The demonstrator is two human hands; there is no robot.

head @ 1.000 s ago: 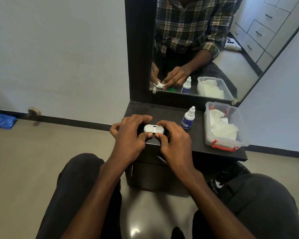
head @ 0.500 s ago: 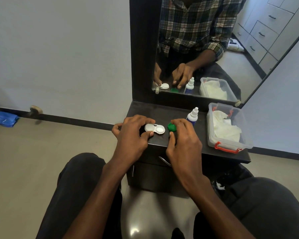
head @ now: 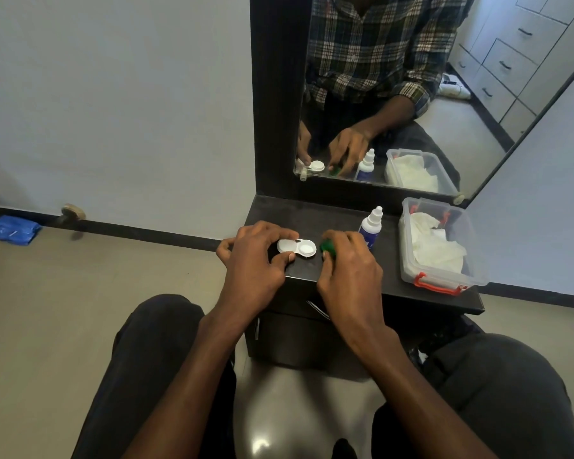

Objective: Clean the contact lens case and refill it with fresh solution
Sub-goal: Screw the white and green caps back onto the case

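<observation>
The lens case (head: 296, 247) lies on the dark surface (head: 348, 276). The left hand (head: 257, 256) pinches its left end, grip closed on it. The right hand (head: 350, 265) grips a green cap (head: 327, 248) just beside the case, near the solution bottle (head: 371, 226).

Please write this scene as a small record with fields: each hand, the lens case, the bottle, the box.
left hand: holds the white lens case at its left end
lens case: on the dark shelf, right well uncovered
right hand: fingers curled round a green cap, right of the case
solution bottle: upright, cap on, behind the right hand
clear box: right end of the shelf, white tissue inside
</observation>
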